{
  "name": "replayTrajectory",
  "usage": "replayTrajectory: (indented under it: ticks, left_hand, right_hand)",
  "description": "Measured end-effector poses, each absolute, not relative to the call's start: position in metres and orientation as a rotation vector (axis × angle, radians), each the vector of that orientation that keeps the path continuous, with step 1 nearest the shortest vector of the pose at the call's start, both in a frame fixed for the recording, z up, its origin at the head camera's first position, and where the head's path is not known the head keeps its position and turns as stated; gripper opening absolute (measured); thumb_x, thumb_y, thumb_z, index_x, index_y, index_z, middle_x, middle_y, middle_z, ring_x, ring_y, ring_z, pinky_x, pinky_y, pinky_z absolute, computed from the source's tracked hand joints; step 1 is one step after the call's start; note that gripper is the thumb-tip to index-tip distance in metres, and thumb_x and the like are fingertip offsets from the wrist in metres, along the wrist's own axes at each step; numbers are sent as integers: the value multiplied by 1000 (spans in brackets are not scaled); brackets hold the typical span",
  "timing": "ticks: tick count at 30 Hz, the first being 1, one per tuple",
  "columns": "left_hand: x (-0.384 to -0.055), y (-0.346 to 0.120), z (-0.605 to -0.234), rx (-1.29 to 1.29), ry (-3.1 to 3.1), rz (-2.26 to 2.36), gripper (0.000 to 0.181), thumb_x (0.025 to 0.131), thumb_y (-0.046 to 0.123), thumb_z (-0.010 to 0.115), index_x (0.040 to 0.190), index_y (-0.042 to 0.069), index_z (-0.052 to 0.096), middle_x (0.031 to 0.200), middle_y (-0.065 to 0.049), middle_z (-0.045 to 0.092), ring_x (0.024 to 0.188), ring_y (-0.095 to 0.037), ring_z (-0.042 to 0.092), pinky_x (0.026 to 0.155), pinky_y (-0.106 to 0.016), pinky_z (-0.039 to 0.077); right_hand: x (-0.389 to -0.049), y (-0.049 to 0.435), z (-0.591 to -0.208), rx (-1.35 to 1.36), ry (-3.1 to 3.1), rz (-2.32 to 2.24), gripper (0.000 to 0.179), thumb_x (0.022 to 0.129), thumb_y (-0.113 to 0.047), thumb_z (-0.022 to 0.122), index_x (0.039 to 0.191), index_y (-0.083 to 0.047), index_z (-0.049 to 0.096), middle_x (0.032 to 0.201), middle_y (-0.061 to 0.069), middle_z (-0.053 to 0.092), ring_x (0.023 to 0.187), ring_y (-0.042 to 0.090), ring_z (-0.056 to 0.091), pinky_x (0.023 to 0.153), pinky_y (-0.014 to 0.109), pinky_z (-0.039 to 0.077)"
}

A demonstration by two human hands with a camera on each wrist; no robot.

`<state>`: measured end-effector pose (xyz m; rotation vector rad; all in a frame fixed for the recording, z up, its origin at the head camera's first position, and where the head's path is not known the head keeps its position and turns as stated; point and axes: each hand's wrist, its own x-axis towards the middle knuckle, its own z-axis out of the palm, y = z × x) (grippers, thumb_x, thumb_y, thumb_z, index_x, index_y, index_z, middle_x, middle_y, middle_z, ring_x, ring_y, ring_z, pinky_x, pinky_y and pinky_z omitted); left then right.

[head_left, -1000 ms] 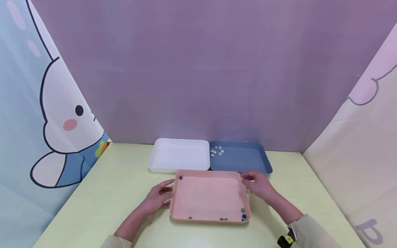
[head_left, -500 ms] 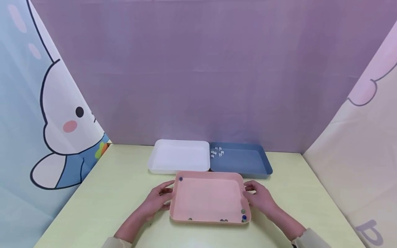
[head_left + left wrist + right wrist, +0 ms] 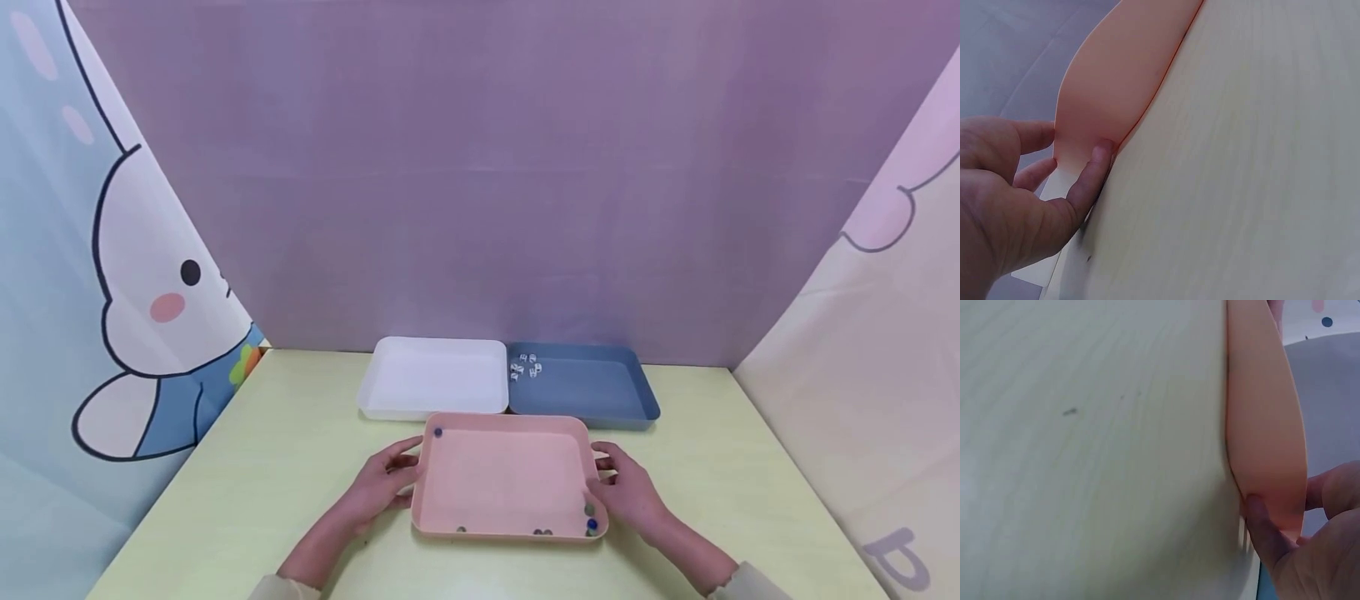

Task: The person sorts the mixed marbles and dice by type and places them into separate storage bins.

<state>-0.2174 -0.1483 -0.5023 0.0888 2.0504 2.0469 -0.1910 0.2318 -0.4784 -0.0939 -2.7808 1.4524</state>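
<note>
A shallow pink tray (image 3: pixel 502 475) lies in the middle of the table in the head view, long side toward me. My left hand (image 3: pixel 378 483) holds its left end, and my right hand (image 3: pixel 630 492) holds its right end. In the left wrist view, one fingertip (image 3: pixel 1104 149) presses low on the tray's outer wall while other fingers touch its rim. A fingertip (image 3: pixel 1256 503) of the right hand presses the opposite end likewise. Inside are several small marbles: a dark one (image 3: pixel 438 432) at the far left, a blue one (image 3: pixel 592 524) at the near right, others along the near wall.
Behind the pink tray stand a white tray (image 3: pixel 435 379) and, to its right, a blue tray (image 3: pixel 592 387). Several small white cubes (image 3: pixel 533 372) with dark marks lie at the blue tray's left. A purple cloth (image 3: pixel 480 183) hangs behind the pale table (image 3: pixel 300 417).
My right hand has come nearer along the tray's right side, from its far corner to about the middle of that end. The left hand and the tray have stayed in place.
</note>
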Motion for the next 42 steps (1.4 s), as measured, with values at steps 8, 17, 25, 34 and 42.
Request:
replayTrajectory:
  ticks: [8, 17, 25, 34, 42]
  left_hand:
    - [-216, -148, -503, 109, 2043, 2064, 54, 95, 9, 62, 146, 7, 43, 117, -19, 45, 95, -22, 53, 68, -37, 56]
    - [-215, -145, -506, 96, 2040, 2073, 53, 95, 8, 61, 145, 7, 44, 116, -19, 44, 94, -23, 52, 68, -38, 57]
    - [-214, -141, -501, 82, 2140, 2054, 50, 95, 5, 60, 143, 6, 46, 120, -23, 43, 95, -28, 55, 65, -40, 57]
    - [-218, -142, -488, 99, 2402, 1890, 39, 92, 7, 66, 131, 8, 60, 124, -22, 50, 89, -26, 62, 62, -39, 58]
    - [-239, -138, -456, 369, 3006, 1268, 28, 88, 16, 72, 116, 11, 71, 115, -13, 62, 88, -26, 62, 69, -38, 53]
  right_hand:
    - [-191, 233, -480, -106, -2789, 1453, 54, 86, -2, 68, 136, -7, 51, 105, 10, 64, 84, 19, 60, 66, 30, 53]
    - [-193, 237, -483, -88, -2785, 1455, 56, 86, -1, 69, 138, -6, 50, 104, 10, 65, 85, 19, 61, 66, 30, 53]
    - [-192, 236, -481, -66, -2779, 1469, 55, 86, -3, 69, 138, -5, 49, 103, 11, 66, 85, 20, 62, 64, 31, 53]
    - [-193, 235, -481, -91, -2781, 1473, 57, 86, -2, 68, 139, -7, 49, 104, 11, 65, 84, 19, 61, 63, 29, 53]
    - [-192, 237, -483, -76, -2774, 1482, 56, 86, -3, 69, 138, -5, 49, 105, 12, 66, 85, 20, 62, 64, 31, 54]
